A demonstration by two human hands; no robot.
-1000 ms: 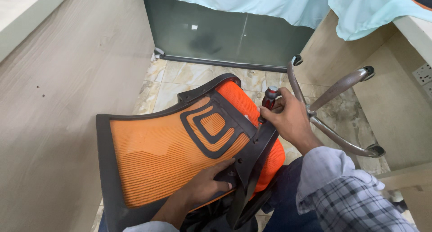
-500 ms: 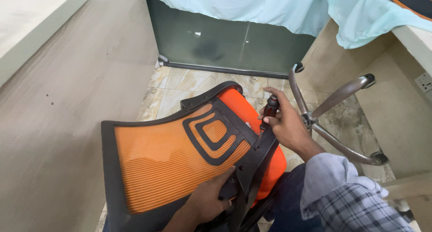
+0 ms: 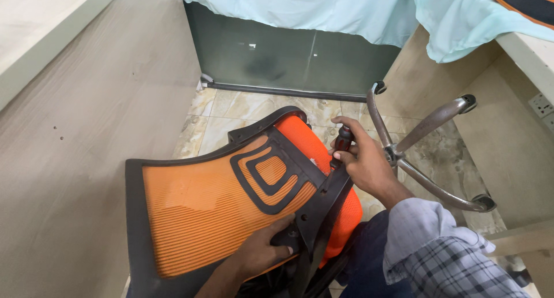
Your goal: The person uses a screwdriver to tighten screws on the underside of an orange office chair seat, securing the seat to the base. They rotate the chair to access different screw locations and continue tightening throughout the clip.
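Bracing: orange mesh chair back (image 3: 202,211) lies tilted across the person's lap, above the tiled floor (image 3: 231,110); keep it from rocking.
Spine: black plastic bracket (image 3: 320,208) runs down the chair back's right edge; I judge this joint is being fastened.
Base: metal star base (image 3: 430,159) lies right of the chair back, apart.
Left hand (image 3: 259,252): fingers spread, pressed flat on the bracket's lower end.
Right hand (image 3: 363,159): curled around a dark-handled tool (image 3: 341,145) at the chair back's upper right; hold it square to the joint.
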